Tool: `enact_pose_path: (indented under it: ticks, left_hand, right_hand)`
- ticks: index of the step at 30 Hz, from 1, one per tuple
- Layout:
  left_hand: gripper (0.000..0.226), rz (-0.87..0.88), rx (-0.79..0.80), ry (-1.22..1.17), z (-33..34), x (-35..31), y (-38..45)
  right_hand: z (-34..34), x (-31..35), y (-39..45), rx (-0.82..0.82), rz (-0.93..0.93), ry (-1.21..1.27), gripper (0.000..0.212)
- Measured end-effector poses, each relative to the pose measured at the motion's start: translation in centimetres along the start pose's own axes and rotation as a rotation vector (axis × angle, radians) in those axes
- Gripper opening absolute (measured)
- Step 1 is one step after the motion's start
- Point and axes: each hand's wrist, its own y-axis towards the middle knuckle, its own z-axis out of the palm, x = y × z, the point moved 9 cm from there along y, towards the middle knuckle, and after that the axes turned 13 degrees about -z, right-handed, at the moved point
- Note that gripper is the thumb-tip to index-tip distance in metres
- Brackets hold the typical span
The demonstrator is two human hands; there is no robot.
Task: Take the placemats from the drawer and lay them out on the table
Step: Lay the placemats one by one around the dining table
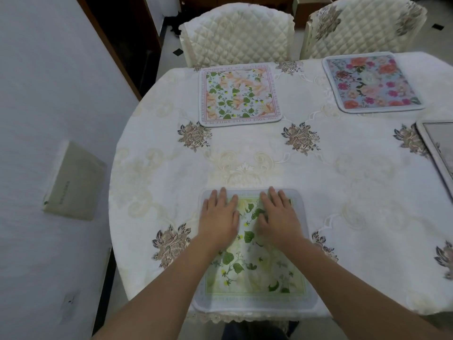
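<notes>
Directly below us, both of our hands lie flat, fingers straight and gripping nothing, on a green leaf-patterned placemat [255,271] at the near edge of a round table [355,192] covered by a white embroidered tablecloth [157,168]. Our left hand [219,217] presses the mat's far left part; our right hand [279,217] presses just beside it, with a narrow strip of mat showing between them. At the table's far edge, an orange-and-green floral placemat [240,94] lies before a quilted cream chair [236,33]. Toward the far right edge, a pink-and-red rose placemat [372,82] lies before a second quilted chair [362,25]. At the right edge, a grey-bordered mat [438,148] is cut off by the frame. We see no drawer or other container. A pale box-like plate [73,180] is fixed to the white wall on our left.
</notes>
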Motion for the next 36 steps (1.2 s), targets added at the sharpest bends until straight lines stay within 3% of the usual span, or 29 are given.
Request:
enact_pose_path:
  ticks: [6, 18, 28, 36]
  left_hand:
    - [0.058, 0.111, 0.072, 0.061, 1.1, -3.1, 0.2]
    - [0.05, 0.088, 0.099, -0.013, 0.8, -2.6, -1.5]
    - [0.048, -0.116, 0.009, -0.218, -1.1, 0.5, -5.4]
    - [0.061, -0.14, -0.139, -0.124, -5.7, -2.3, -10.9]
  right_hand:
    - [0.4, 4.3, 1.4, 0.086, -0.179, -0.183, 0.06]
    - [1.5, 2.6, -1.3, 0.068, -0.106, -0.016, 0.064]
    - [0.2, 1.0, -6.5, 0.048, -0.024, 0.188, 0.057]
    - [-6.2, 1.2, -10.0, -0.135, -0.085, 0.223, 0.057]
